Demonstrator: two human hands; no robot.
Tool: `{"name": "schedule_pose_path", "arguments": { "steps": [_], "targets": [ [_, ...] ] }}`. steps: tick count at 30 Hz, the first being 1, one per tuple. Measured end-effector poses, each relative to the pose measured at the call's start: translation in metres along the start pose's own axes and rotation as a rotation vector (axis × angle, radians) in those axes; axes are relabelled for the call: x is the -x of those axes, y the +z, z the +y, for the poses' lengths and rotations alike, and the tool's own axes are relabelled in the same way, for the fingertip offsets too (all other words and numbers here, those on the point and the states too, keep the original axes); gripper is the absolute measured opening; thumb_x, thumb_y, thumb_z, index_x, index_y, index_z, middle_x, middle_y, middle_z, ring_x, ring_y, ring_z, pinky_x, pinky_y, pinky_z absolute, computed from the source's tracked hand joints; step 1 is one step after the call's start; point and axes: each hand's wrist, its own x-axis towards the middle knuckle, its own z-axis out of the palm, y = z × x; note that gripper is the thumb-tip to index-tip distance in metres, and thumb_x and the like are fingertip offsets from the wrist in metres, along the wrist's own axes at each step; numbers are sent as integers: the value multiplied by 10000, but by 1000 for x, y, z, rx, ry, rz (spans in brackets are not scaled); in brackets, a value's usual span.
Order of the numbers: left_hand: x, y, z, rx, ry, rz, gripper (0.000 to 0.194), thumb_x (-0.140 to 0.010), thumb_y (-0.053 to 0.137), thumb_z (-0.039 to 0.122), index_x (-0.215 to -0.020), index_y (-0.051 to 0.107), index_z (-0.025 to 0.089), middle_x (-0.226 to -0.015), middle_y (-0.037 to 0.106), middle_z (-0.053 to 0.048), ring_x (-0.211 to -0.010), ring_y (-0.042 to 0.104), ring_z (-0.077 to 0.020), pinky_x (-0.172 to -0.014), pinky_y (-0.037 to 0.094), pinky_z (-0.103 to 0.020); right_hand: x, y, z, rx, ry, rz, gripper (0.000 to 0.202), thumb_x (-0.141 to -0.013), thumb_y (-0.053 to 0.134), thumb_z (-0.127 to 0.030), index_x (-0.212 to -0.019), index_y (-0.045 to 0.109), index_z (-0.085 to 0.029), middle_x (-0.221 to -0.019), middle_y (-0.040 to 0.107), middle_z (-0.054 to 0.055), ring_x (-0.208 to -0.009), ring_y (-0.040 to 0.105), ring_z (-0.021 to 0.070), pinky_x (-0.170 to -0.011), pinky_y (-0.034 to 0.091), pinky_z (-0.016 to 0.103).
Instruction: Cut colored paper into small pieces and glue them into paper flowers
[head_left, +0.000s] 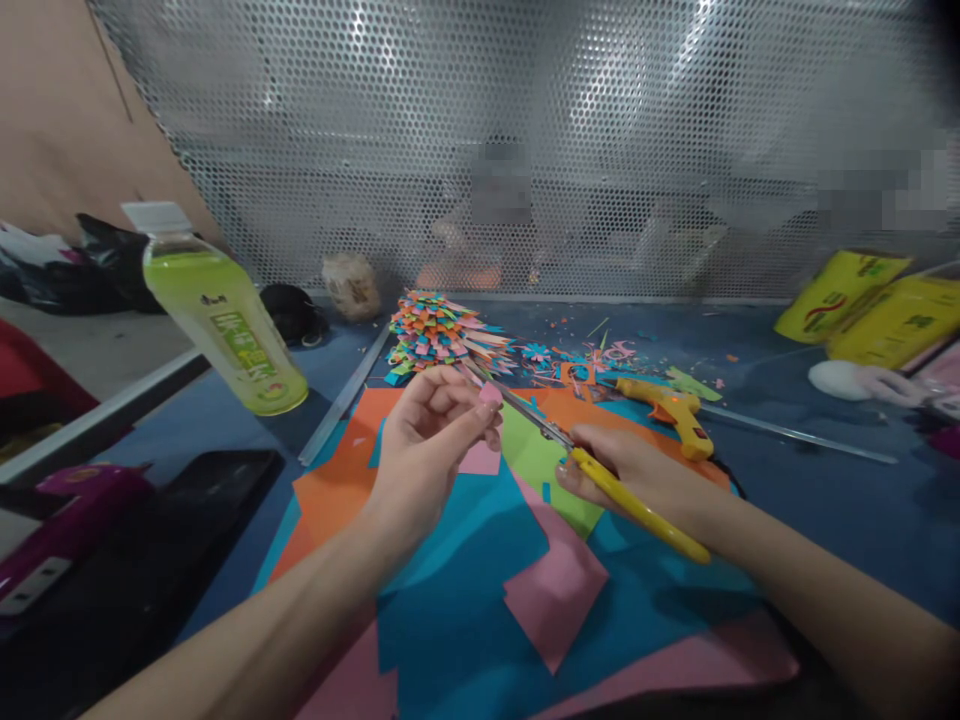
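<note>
Between the thumb and fingers of my left hand (431,440) is a small piece of pink paper (491,394). My right hand (630,475) grips yellow-handled pliers or scissors (637,505); their long metal blades reach toward the pink piece, and I cannot tell whether they touch it. Beneath both hands lie overlapping sheets of coloured paper: a blue sheet (457,620), an orange sheet (337,490), a green sheet (532,450) and a cut pink sheet (559,590). Just beyond my left hand stands a cone-shaped pile of folded paper strips (427,335).
A green drink bottle (232,320) stands at the left, near a black phone-like slab (202,540) and a purple tool (67,520). A yellow glue gun (667,408) lies right of paper scraps (585,365). Yellow packages (840,295) sit far right, before a perforated metal panel (600,230).
</note>
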Motion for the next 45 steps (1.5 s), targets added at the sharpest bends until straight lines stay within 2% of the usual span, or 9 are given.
{"name": "schedule_pose_path", "arguments": {
  "steps": [9, 14, 29, 36, 45],
  "targets": [
    [-1, 0, 0, 1, 20, 25, 218, -646, 703, 116, -751, 519, 171, -620, 594, 27, -524, 547, -82, -482, 467, -192, 0, -3, -2, 8, -15, -17, 343, -798, 469, -483, -643, 407, -183, -594, 370, -40, -533, 325, 85, -466, 283, 212],
    [-1, 2, 2, 5, 16, 36, 225, -636, 708, 123, -738, 513, 173, -610, 584, 30, -533, 541, -84, -477, 459, -191, 0, -3, -1, 25, 25, -18, 354, -784, 470, -505, -639, 384, -194, -594, 365, -40, -531, 341, 90, -470, 275, 219],
    [-1, 1, 2, 21, 19, 50, 229, -634, 698, 105, -736, 505, 175, -604, 587, 33, -520, 530, -79, -480, 452, -192, 0, -2, -2, 50, 47, -1, 363, -781, 492, -510, -637, 387, -194, -588, 410, -36, -514, 362, 89, -462, 273, 222],
    [-2, 1, 1, -4, 15, 55, 223, -626, 708, 124, -722, 514, 177, -599, 583, 35, -519, 532, -83, -478, 455, -197, 2, -3, -6, 0, 126, -53, 353, -786, 482, -517, -657, 398, -200, -549, 414, -43, -491, 371, 95, -456, 279, 225],
    [-2, 2, 1, -7, 14, 58, 233, -625, 708, 127, -723, 502, 174, -584, 574, 38, -512, 526, -79, -479, 445, -192, -1, -1, -1, 61, 28, 1, 363, -776, 492, -494, -603, 374, -197, -551, 369, -46, -498, 326, 85, -451, 256, 222]
  ]
}}
